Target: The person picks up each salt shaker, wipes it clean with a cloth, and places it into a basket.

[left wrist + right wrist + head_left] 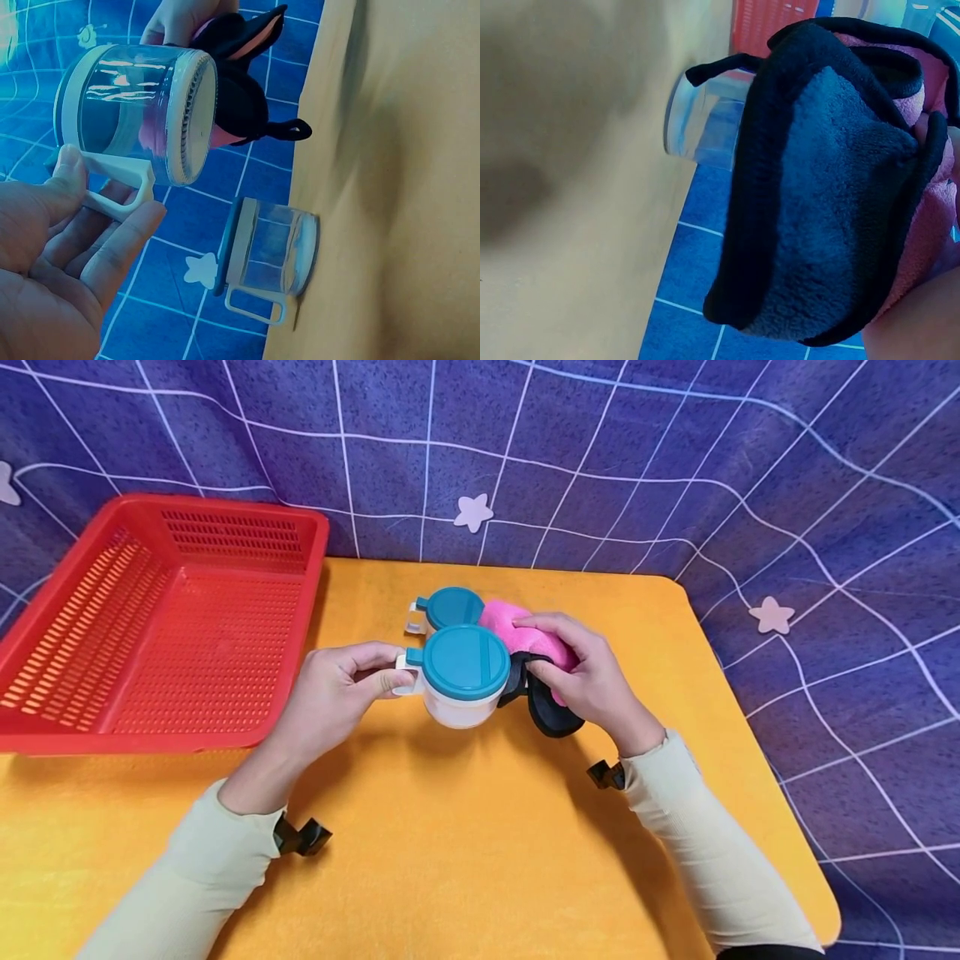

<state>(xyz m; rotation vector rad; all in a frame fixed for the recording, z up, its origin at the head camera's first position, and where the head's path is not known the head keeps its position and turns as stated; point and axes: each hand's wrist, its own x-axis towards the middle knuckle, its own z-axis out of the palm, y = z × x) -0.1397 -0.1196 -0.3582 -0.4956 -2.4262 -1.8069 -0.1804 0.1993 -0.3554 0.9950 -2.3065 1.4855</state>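
My left hand (326,697) grips the white handle of a clear jar (127,105) with a teal lid (465,660). This jar is lifted off the table, tilted slightly in the head view. Just to its right, my right hand (596,672) holds a bunched cloth (504,618), pink on one side and dark on the other, with black edging and a hanging loop. The cloth (825,187) lies close against the jar's side. Behind stands a second similar jar (270,244) upright on the table, its teal lid (452,607) partly covered by the front jar.
A red plastic basket (318,577) with slotted walls stands on the left of the table. The yellow-orange table (465,860) ends at a blue curtain (390,452) with white grid lines and stars, which hangs behind and to the right.
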